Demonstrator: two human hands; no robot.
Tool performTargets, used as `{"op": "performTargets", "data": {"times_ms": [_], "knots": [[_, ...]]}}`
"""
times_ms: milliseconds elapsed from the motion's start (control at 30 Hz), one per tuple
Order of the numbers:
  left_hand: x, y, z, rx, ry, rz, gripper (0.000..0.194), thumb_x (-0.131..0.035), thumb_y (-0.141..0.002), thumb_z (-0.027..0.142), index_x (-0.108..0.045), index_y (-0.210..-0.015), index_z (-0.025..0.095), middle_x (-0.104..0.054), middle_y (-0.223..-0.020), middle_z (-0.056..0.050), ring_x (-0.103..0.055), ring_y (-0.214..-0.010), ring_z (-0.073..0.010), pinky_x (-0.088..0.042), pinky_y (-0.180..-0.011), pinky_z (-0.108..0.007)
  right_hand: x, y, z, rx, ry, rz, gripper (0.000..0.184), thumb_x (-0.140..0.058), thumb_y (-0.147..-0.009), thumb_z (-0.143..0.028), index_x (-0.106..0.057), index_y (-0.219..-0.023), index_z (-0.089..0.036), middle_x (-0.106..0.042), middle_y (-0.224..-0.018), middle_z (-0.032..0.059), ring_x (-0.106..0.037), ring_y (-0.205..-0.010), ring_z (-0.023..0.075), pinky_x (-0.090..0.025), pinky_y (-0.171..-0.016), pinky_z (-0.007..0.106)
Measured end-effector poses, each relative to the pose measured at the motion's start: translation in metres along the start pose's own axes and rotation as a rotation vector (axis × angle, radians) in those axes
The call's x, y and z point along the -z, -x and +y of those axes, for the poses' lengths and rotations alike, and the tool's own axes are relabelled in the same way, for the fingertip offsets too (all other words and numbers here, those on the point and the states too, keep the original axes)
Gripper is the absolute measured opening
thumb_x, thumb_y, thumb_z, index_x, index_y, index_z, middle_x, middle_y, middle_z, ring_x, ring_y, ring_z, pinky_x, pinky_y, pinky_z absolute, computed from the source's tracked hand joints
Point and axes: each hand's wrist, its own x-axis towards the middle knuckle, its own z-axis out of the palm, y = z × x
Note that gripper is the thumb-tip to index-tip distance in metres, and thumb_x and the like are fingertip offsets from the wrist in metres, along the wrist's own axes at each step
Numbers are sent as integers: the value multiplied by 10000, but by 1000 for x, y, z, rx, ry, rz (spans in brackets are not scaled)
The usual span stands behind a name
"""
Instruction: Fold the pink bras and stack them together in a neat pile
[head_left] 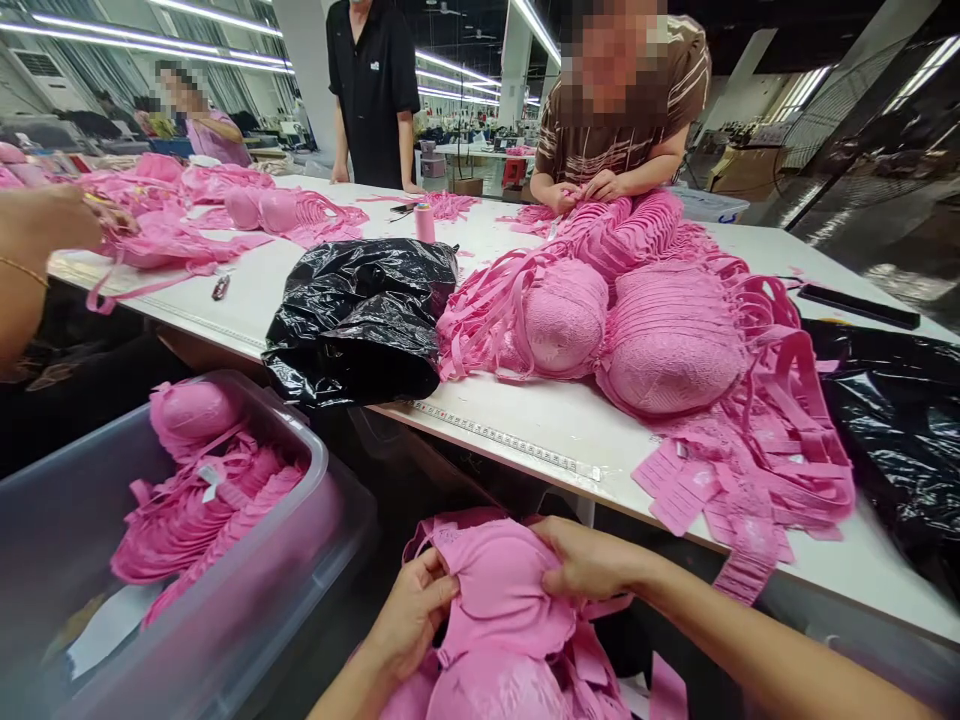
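Both hands grip a pink bra (499, 585) low in front of me, below the table's front edge, with a smooth cup face turned upward. My left hand (416, 610) pinches its left edge between thumb and fingers. On the opposite edge, my right hand (589, 560) has its thumb on top and its fingers partly hidden behind the fabric. Under the held bra lies another pink bra (495, 690) with a lace cup, resting among more pink straps and pieces. On the table beyond sits a large stack of nested pink bras (675, 340), their straps and bands spilling toward the front edge.
A clear plastic bin (319, 450) with pink bras stands at left. On the white table (525, 420) lie a black plastic bag (360, 310), a thread cone (424, 222) and a measuring tape (510, 440). A co-worker (622, 110) handles pink pieces opposite; another person's hand (60, 220) works at left.
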Motion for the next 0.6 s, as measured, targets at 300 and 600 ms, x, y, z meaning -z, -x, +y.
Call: {"op": "performTargets", "data": {"times_ms": [300,600], "knots": [[4,1,-3,-125,-240,227,281,-760,-605,353,-611,-730,151,-604,-670,-8,-562,-625,-137,-433,-589,-227,-6,-14,6,-18,106,67,181,-589,-654,-227,-631,-793,-119,-626,-742,22,-546,-663,162,-412,-542,214],[0,6,5,-57,-111,7,366,-676,-704,369,-634,-1006,168,-662,-873,-70,-610,-793,-210,-465,-720,-305,-13,-15,0,63,50,105,466,-611,-640,-179,-579,-1101,-125,-601,-1156,114,-551,-1026,264,-408,-905,348]]}}
